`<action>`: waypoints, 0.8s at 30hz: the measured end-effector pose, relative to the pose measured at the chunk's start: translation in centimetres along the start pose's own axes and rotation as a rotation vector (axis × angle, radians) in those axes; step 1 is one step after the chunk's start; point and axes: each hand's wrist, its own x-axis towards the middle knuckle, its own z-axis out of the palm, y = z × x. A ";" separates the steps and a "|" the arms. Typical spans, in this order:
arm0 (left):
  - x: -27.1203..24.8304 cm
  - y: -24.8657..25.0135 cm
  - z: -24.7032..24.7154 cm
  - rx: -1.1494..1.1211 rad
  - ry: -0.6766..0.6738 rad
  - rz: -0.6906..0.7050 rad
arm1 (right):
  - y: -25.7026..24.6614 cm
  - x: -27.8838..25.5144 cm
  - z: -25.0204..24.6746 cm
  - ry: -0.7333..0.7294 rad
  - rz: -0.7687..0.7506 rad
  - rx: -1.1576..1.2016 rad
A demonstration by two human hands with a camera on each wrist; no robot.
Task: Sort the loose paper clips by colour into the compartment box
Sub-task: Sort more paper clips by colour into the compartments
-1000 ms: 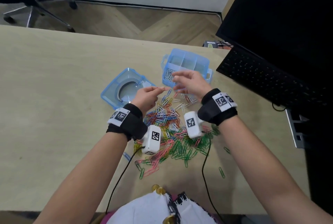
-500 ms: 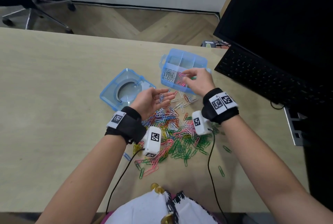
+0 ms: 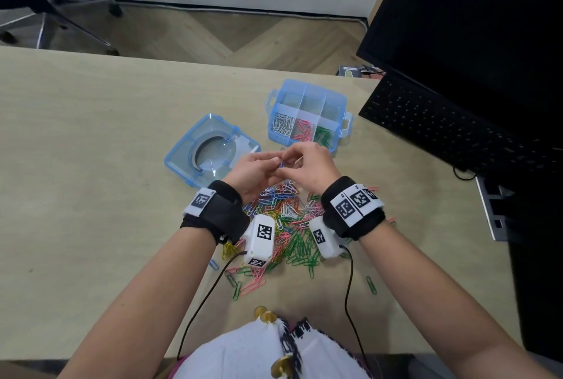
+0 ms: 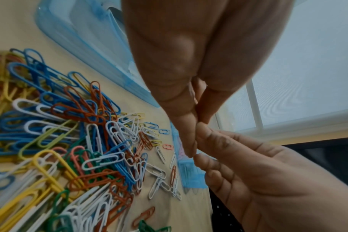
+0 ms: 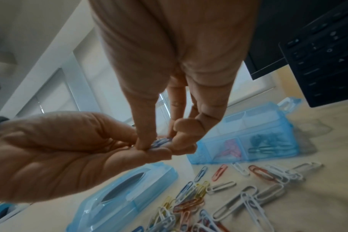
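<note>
Item: blue paper clips (image 5: 161, 142), small bunch, lying on left hand (image 3: 253, 170) fingers, right hand (image 3: 307, 165) thumb + forefinger pinching them, hands together just short of compartment box (image 3: 307, 116). Loose pile (image 3: 286, 226) on desk beneath wrists. Handling est.: v. light, springy wire, slick coating, tangle-prone; pinch flat across the loops, not the ends.

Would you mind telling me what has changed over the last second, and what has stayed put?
The right hand drew back from the compartment box to meet the left hand above the pile; its fingers now pinch blue clips lying on the left hand's fingers. The box, lid and pile stayed where they were.
</note>
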 end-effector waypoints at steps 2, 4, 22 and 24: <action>0.2 -0.2 -0.1 -0.005 0.025 -0.003 | 0.4 0.1 -0.1 -0.007 0.018 0.013; 0.3 -0.3 -0.1 -0.006 0.045 -0.010 | 0.7 0.0 0.1 0.010 0.027 0.067; -0.3 0.4 -1.9 -0.037 0.123 0.007 | 3.6 3.0 -4.3 0.003 0.376 1.064; -0.4 0.4 -1.7 -0.029 0.121 0.001 | 3.8 3.8 -4.6 0.094 0.348 0.954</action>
